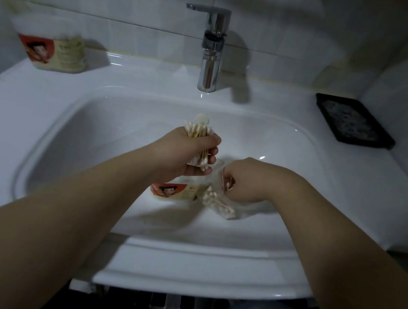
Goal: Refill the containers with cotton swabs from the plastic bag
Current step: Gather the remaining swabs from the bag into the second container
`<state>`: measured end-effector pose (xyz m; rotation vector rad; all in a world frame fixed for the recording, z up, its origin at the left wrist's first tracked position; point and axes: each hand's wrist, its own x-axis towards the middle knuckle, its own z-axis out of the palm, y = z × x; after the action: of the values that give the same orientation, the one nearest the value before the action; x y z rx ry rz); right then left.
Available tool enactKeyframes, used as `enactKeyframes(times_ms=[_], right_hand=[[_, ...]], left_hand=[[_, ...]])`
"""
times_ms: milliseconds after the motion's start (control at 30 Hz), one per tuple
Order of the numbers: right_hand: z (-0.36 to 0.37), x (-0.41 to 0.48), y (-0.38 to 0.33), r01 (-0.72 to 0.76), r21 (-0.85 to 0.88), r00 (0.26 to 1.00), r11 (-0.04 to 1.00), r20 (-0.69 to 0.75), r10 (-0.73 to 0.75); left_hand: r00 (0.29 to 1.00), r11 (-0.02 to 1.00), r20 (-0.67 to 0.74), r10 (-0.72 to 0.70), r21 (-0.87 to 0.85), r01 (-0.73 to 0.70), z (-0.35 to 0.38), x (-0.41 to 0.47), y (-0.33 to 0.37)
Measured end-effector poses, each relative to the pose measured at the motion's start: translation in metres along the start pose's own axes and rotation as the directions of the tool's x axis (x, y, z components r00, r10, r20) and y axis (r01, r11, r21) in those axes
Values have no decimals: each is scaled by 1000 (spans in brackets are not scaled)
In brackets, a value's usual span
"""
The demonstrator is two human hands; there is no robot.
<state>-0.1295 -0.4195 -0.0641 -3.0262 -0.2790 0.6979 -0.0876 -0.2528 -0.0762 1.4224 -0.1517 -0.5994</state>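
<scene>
Wooden-stemmed cotton swabs [198, 130] are gripped by the left hand [184, 156]. A clear plastic bag [238, 210] is pinched by the right hand [244, 182].

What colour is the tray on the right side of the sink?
The tray is black; head view.

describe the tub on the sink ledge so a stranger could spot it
Find the white sink and its chrome tap. Left of the tap, on the back ledge, stands a tub with a red picture label. Its twin sits down in the basin; this one stands apart, untouched.
</scene>
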Motion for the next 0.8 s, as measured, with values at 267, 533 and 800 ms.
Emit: enactKeyframes(times_ms=[267, 533, 800], right_hand=[[-6, -2, 1, 29, 126, 992, 992, -127, -13], [-9, -3, 14, 34, 242, 954, 970, -296, 41], [-12, -11, 20, 34, 367, 945, 930, -315, 90]], left_hand=[[999, 992, 38, 11, 126, -16, 0, 0, -3], [999, 911, -23, 32, 412, -20, 4, 1, -7], [997, 835, -74, 38, 549, 9, -4, 4, -11]])
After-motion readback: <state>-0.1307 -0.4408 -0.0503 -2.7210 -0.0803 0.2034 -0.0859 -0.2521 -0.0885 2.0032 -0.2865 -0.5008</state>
